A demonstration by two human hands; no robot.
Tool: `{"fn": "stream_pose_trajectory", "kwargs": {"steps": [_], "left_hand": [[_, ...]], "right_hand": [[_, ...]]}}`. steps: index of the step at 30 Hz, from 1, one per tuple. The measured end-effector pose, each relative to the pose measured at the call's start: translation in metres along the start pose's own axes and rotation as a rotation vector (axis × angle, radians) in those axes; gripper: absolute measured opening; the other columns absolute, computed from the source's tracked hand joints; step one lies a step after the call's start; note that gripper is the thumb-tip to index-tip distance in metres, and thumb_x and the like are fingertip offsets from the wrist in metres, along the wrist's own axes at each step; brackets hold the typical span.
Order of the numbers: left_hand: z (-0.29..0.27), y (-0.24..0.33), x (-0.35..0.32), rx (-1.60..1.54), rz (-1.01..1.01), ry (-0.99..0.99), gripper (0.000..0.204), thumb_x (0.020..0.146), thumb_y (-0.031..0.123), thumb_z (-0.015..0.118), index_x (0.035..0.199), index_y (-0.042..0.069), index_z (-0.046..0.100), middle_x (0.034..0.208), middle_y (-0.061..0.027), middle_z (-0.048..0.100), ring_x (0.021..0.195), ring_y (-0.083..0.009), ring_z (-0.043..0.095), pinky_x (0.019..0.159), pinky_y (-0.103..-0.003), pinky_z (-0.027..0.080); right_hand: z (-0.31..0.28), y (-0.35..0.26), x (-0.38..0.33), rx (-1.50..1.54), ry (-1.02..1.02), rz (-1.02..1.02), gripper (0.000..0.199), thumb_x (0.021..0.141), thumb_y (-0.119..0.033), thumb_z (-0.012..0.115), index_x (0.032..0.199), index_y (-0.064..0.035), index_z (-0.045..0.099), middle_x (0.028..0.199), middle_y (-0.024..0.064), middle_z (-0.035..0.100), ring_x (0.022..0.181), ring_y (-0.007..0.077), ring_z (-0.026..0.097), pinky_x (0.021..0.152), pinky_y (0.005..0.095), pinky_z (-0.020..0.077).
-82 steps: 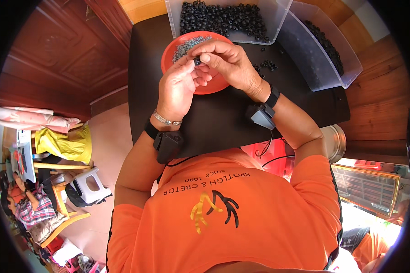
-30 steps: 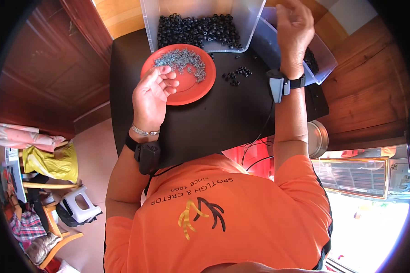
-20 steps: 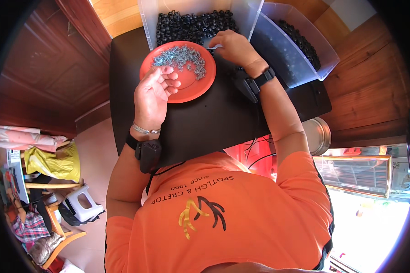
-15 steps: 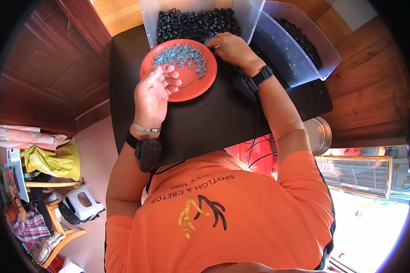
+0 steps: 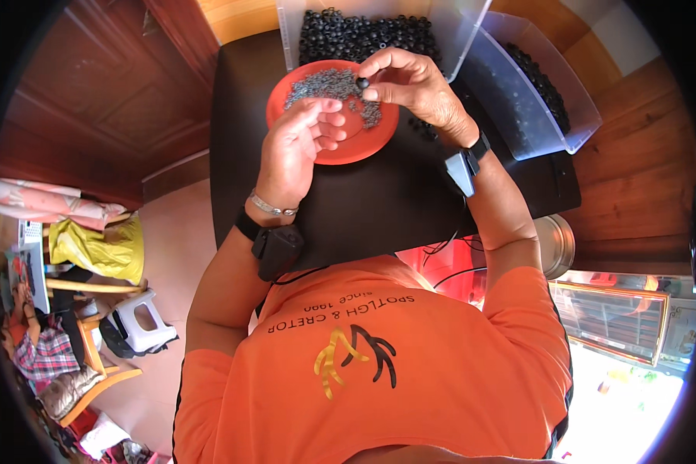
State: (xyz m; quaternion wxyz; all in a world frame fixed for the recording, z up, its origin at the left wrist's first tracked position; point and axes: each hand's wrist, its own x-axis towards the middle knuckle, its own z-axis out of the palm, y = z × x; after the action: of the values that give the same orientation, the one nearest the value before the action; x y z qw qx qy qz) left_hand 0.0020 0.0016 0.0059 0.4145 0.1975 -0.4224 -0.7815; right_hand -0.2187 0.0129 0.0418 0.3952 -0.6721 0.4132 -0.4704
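A small round black plastic piece is pinched between the thumb and forefinger of my right hand, over the right part of a red plate. Many tiny silvery metal pieces are heaped on the plate. My left hand hovers at the plate's left front, palm turned inward, fingers curled and thumb against the forefinger. Whatever that pinch may hold is too small to make out. Several loose black pieces lie on the dark table, partly behind my right wrist.
Behind the plate stands a clear bin of black round pieces. Another translucent bin with black pieces sits at the right. Cables hang by the table's front edge. A white stool and a seated person are at the left.
My right hand has come up from the table beside the plate, now with the black piece showing in its pinch. My left hand keeps its curled pose. The whole view has shifted slightly.
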Motion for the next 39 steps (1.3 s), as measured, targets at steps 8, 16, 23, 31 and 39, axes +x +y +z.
{"fn": "stream_pose_trajectory", "kwargs": {"steps": [8,16,23,31,39], "left_hand": [[-0.002,-0.003,0.001,0.011,-0.007,-0.054,0.023,0.092,0.025,0.046,0.097,0.005,0.057,0.090,-0.0060,0.063,0.078,-0.0148,0.058,0.070,-0.026,0.043],[0.002,-0.002,0.000,0.071,0.001,-0.050,0.019,0.092,0.023,0.048,0.098,0.005,0.053,0.087,-0.0057,0.061,0.078,-0.0142,0.058,0.069,-0.026,0.043],[0.001,-0.003,0.000,-0.020,0.006,-0.086,0.021,0.093,0.021,0.046,0.102,0.003,0.053,0.088,-0.0069,0.061,0.079,-0.0152,0.058,0.070,-0.026,0.043],[0.004,0.000,-0.001,0.043,0.032,-0.086,0.022,0.093,0.022,0.046,0.102,0.004,0.054,0.090,-0.0052,0.060,0.080,-0.0150,0.058,0.071,-0.027,0.043],[0.002,-0.003,0.000,-0.042,0.029,-0.088,0.020,0.092,0.022,0.048,0.100,0.005,0.053,0.089,-0.0054,0.060,0.080,-0.0161,0.058,0.071,-0.027,0.043]], "right_hand": [[0.032,0.002,-0.003,0.021,-0.084,-0.132,0.022,0.078,0.004,0.067,0.098,-0.0052,0.064,0.096,0.0024,0.062,0.089,0.0124,0.059,0.077,0.0256,0.0498],[0.038,-0.001,-0.002,-0.298,0.002,-0.371,0.022,0.075,-0.006,0.074,0.095,-0.0077,0.065,0.090,0.0001,0.063,0.087,0.0121,0.059,0.075,0.0269,0.0495],[0.038,-0.004,-0.003,-0.184,0.014,-0.327,0.029,0.074,-0.005,0.075,0.101,-0.0084,0.066,0.100,0.0038,0.061,0.090,0.0156,0.060,0.074,0.0270,0.0506],[0.039,-0.005,-0.002,-0.182,-0.041,-0.385,0.024,0.077,-0.003,0.072,0.100,-0.0057,0.065,0.100,0.0049,0.061,0.092,0.0159,0.061,0.079,0.0283,0.0507],[0.042,0.001,-0.003,0.045,-0.091,-0.274,0.020,0.081,0.001,0.066,0.100,-0.0035,0.062,0.097,0.0039,0.061,0.089,0.0135,0.061,0.078,0.0263,0.0519]]}}
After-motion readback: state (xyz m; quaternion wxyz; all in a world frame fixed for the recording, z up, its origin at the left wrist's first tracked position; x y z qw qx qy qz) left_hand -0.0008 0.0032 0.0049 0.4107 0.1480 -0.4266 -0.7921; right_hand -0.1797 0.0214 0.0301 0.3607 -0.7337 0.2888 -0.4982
